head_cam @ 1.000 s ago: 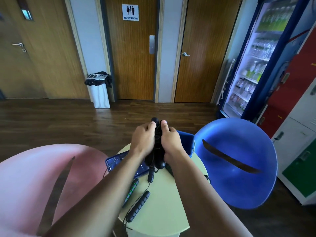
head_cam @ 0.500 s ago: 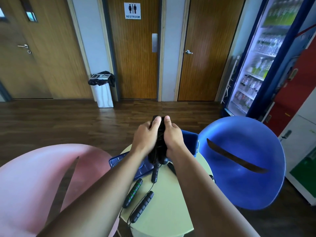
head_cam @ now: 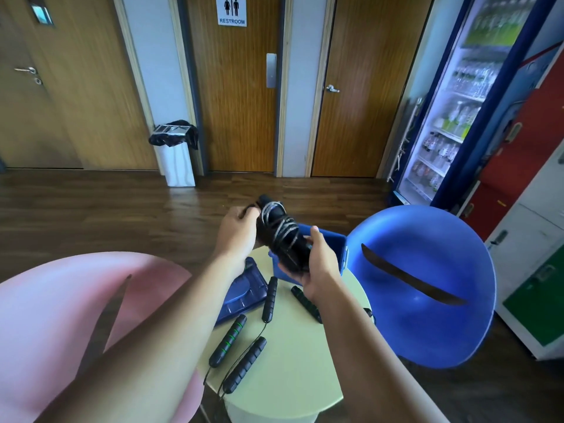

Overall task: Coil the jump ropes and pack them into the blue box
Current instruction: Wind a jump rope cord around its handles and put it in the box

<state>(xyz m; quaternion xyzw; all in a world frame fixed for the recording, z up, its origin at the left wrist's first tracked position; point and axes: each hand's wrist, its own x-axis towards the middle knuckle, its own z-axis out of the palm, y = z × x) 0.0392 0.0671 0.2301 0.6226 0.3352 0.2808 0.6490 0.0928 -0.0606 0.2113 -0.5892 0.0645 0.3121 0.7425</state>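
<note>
Both hands hold a coiled jump rope (head_cam: 282,235), black handles wrapped in a grey cord, tilted above the blue box (head_cam: 341,254). My left hand (head_cam: 236,232) grips its upper far end, my right hand (head_cam: 317,270) its lower near end. The box stands at the far side of a small round pale-green table (head_cam: 293,377). Its blue lid (head_cam: 244,293) lies flat to the left. Loose rope handles rest on the table: one with green rings (head_cam: 229,340), a ribbed black one (head_cam: 245,363), another black one (head_cam: 270,299) and one by my right wrist (head_cam: 305,303).
A pink chair (head_cam: 61,315) stands left of the table and a blue chair (head_cam: 427,285) right of it. Beyond are a wood floor, doors, a white bin (head_cam: 178,160) and a drinks fridge (head_cam: 451,117). Coloured lockers (head_cam: 537,270) line the right side.
The hands have drawn apart along the bundle: the left stayed at the top, the right slid down to the lower end. The wrapped cord now shows between them.
</note>
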